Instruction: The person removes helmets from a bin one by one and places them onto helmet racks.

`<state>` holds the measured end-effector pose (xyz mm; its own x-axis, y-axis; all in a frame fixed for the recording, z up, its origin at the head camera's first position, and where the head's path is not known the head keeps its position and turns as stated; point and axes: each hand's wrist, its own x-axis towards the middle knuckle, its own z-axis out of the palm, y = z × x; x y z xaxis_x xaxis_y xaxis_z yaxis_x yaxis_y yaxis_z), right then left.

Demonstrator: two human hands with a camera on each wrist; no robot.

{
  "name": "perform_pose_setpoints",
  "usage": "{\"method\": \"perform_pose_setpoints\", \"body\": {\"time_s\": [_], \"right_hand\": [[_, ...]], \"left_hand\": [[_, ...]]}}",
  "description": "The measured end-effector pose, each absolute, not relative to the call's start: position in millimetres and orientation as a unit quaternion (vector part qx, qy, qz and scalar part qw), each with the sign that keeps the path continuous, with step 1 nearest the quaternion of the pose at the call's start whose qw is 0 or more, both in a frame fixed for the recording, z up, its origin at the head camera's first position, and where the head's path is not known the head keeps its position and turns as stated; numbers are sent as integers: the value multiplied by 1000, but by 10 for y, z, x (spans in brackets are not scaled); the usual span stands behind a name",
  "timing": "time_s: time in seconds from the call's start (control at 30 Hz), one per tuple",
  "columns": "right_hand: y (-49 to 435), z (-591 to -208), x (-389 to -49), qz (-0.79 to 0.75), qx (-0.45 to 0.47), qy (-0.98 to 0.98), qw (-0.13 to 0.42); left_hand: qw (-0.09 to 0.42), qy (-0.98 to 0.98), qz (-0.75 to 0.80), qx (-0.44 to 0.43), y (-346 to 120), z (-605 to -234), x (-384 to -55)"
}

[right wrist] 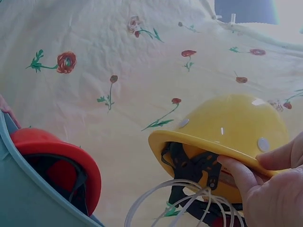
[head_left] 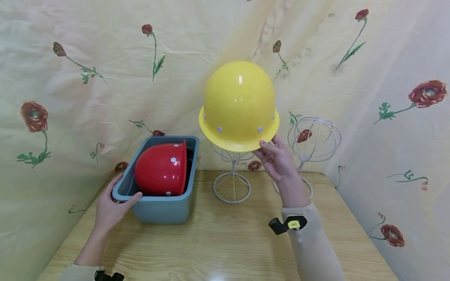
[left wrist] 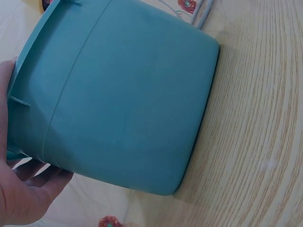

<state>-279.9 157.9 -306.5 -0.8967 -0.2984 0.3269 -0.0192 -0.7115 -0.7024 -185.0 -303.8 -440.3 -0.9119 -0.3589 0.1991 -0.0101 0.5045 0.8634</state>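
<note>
My right hand (head_left: 277, 160) pinches the brim of a yellow hard hat (head_left: 240, 103) between thumb and fingers. The hat is upright, over the top of a white wire stand (head_left: 232, 189); in the right wrist view, its black inner straps (right wrist: 182, 163) hang beside the wire loops. At the left, a blue-grey plastic bin (head_left: 161, 210) stands on the table. My left hand (head_left: 110, 205) grips the bin's near left corner, thumb on the rim and fingers around the outside. Inside the bin a red hard hat (head_left: 158, 169) lies on its side, its opening facing right.
A second white wire stand (head_left: 314, 140) with a round cage top stands at the back right, partly behind my right forearm. The wooden table (head_left: 228, 242) meets flower-patterned cloth (head_left: 105, 23) at the back and sides.
</note>
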Motion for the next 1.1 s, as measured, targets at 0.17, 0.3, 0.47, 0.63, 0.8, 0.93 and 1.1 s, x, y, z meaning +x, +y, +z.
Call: {"method": "perform_pose_setpoints", "body": {"time_s": [0.17,0.3,0.47,0.63,0.8,0.93,1.1], "right_hand": [[1587,-3116,-2809,-901,-207,372,81],[1582,-3153,-2824,-898,-200,383,80],[1584,-3194,-2845,-895,-192,394,79],[1592,-3226,-2850,-894,-192,397,79],[1602,-3257,-2855,-899,-198,381,82],[1600,-3283,-2858,-901,-196,377,84],[1602,-3322,-2872,-900,-200,378,88]], "left_hand": [[178,-847,-489,109,-3034,-4406,-1850],[180,-847,-488,109,-3034,-4410,-1847],[182,-846,-488,109,-3032,-4407,-1845],[183,-846,-488,108,-3029,-4400,-1847],[183,-847,-488,107,-3025,-4400,-1847],[185,-847,-486,109,-3021,-4404,-1846],[184,-847,-486,113,-3016,-4405,-1845]]}}
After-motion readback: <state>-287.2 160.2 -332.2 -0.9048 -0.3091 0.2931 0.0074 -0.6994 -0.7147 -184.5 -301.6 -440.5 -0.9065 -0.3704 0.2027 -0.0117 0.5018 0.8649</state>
